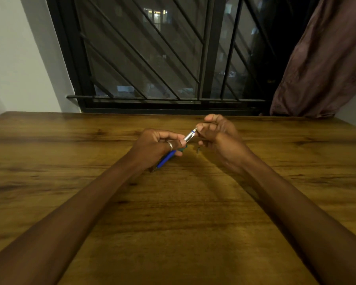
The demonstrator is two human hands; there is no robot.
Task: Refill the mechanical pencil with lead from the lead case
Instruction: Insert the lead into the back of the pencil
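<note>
Mechanical pencil [166, 159]: blue barrel, silver upper section, tilted above wooden table [173, 223], tip toward person, top end pointing away
Left hand [155, 148], ring [170, 145] on one finger, curled round pencil's middle, firm hold
Small green thing [183, 148] just under pencil, mostly hidden by left fingers; cannot tell what
Small dark piece [198, 150] on table, right of pencil
Right hand [220, 136] at pencil's top end, fingertips pinching it
Beyond pencil: barred window [152, 58]; curtain [327, 64] further right
</note>
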